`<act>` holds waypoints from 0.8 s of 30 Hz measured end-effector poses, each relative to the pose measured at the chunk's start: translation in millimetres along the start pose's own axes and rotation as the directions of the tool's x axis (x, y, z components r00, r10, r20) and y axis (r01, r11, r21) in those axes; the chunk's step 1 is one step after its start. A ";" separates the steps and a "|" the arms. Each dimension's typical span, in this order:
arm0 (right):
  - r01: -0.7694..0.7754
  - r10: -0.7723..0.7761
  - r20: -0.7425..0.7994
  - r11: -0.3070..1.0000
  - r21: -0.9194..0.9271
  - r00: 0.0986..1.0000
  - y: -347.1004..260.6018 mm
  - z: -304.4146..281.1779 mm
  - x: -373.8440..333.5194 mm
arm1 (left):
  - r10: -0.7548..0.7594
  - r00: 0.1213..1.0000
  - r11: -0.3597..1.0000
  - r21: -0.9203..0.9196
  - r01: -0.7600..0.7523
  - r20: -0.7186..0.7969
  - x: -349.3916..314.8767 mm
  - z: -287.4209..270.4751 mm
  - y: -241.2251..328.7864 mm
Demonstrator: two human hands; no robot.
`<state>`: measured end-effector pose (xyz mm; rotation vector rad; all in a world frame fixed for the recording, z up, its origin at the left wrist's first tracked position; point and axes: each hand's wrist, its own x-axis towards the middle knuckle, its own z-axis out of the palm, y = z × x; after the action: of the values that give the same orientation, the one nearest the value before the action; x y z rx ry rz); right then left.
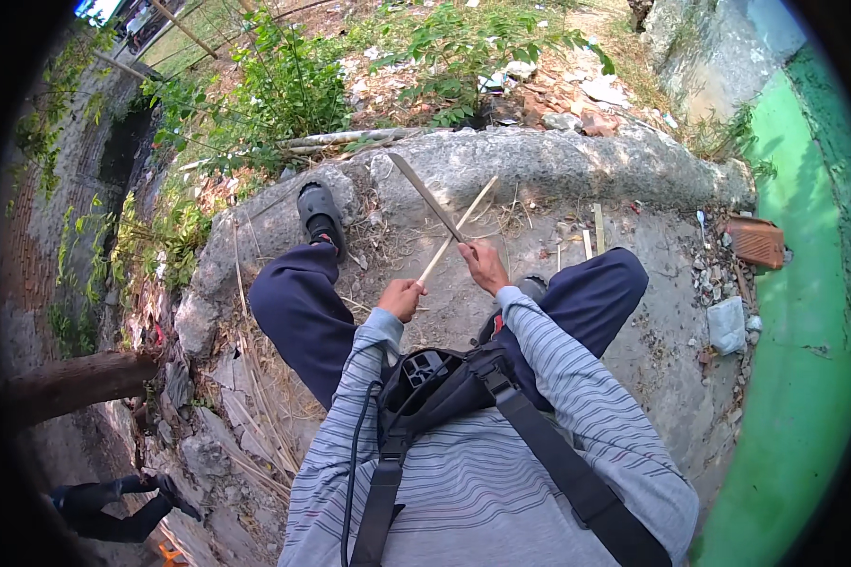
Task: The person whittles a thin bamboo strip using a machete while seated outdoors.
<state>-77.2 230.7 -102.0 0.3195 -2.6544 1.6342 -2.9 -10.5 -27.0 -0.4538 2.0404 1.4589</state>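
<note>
My left hand (402, 299) is closed round the lower end of a pale bamboo strip (482, 196), which slants up to the right. In my right hand (484, 266) is a knife (416, 180) with a long, dark blade pointing up to the left. Blade and strip cross in front of my hands; whether they touch I cannot tell. The knife's handle is mostly hidden in my fist. Both hands are between my bent knees, above the concrete ground (539, 236). More pale strips (599, 229) lie beyond my right knee.
A rough stone kerb (558, 165) curves ahead, with plants (298, 85) and litter behind it. On the right are a green wall (785, 331), an orange-brown brick-like block (755, 242) and a crumpled clear plastic piece (726, 325). Another person's legs (128, 506) show at lower left, below a log (85, 383).
</note>
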 end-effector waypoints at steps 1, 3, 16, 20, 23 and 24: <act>0.003 -0.003 -0.001 1.000 -0.005 1.000 -2.8 -2.9 2.2 | -0.100 0.993 0.975 -0.192 0.109 0.057 -1.3 -1.7 4.7; -0.016 0.026 0.124 0.997 -0.077 0.992 -1.1 -4.4 3.9 | -0.121 0.990 0.972 -0.192 0.134 0.077 -10.9 -6.8 11.5; -0.076 0.081 0.046 0.992 -0.099 0.996 6.0 -30.1 16.1 | -0.179 0.962 0.893 -0.376 0.248 0.208 -74.7 -25.3 25.3; -0.141 0.150 0.040 0.974 -0.175 0.988 10.7 -38.9 26.0 | -0.142 0.967 0.907 -0.364 0.212 0.211 -102.2 -35.9 7.6; -0.111 0.114 0.027 0.987 -0.114 0.993 1.1 -22.1 21.5 | -0.193 0.956 0.871 -0.410 0.270 0.219 -100.1 -36.7 6.4; -0.062 0.065 0.027 0.992 -0.106 0.998 -3.0 -18.2 21.0 | -0.176 0.953 0.862 -0.429 0.270 0.248 -93.0 -35.4 9.4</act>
<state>-99.0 241.9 -88.6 0.2625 -2.7882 1.5098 54.2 -45.9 47.0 -0.6795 1.4200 1.7592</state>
